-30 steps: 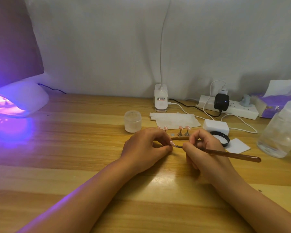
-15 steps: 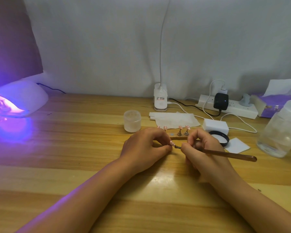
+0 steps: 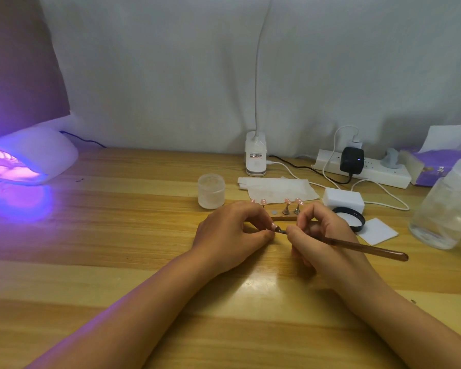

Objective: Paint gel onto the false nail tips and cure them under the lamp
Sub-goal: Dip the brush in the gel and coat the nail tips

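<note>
pink nail tips (image 3: 263, 201), brown brush (image 3: 367, 249)

4 pink nail tips (image 3: 287, 200) stand upright just right of the frosted jar (image 3: 211, 193); a 5th tip (image 3: 274, 226), nearer than the jar, touches the brown brush (image 3: 362, 246); the lamp (image 3: 37, 155) glows violet far left of it.

— How are the hands held?
— Both forearms are stretched forward. The left hand (image 3: 232, 233) is curled, a nail tip (image 3: 274, 226) pinched at its fingertips.
— And the right hand (image 3: 328, 235)?
— It is set just beside, a brush (image 3: 367, 247) gripped in curled fingers.
</note>
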Tool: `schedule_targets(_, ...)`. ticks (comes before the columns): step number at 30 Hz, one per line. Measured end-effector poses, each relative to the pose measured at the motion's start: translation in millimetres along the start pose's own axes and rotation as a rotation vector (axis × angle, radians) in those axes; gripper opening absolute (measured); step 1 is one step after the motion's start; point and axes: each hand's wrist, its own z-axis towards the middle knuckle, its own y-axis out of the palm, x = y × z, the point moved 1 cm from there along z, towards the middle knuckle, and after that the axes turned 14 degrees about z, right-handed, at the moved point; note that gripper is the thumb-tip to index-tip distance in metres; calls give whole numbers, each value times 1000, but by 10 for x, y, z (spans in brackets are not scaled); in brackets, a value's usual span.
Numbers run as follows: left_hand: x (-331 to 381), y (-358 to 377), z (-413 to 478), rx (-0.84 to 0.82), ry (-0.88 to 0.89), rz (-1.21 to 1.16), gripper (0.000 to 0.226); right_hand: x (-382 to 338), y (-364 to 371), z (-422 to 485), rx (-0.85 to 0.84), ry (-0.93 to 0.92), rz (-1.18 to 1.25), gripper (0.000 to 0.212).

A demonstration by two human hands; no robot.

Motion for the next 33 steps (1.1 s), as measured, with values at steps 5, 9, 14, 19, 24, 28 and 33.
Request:
schedule_targets(5, 3, -4, 2, -4, -4, -9, 6, 8, -8, 7, 35, -35, 6, 11)
schedule_targets(9, 0, -4, -2, 3, -5, -24, 7, -14, -18, -2, 18, -19, 77, 10)
schedule_targets(14, 3, -5, 6, -10, -14, -19, 7, -31, 10, 2, -32, 11, 59, 10)
schedule_targets(19, 7, 1, 9, -4, -8, -27, 8, -4, 9, -8, -16, -8, 35, 9)
schedule_targets(24, -11, 9, 10, -7, -10, -54, 10, -5, -19, 9, 21, -26, 100, 10)
schedule_targets(28, -19, 22, 14, 3, 5, -74, 10, 2, -6, 21, -11, -31, 57, 13)
schedule_targets(33, -39, 19, 16, -8, 16, -78, 11, 13, 3, 25, -38, -26, 27, 13)
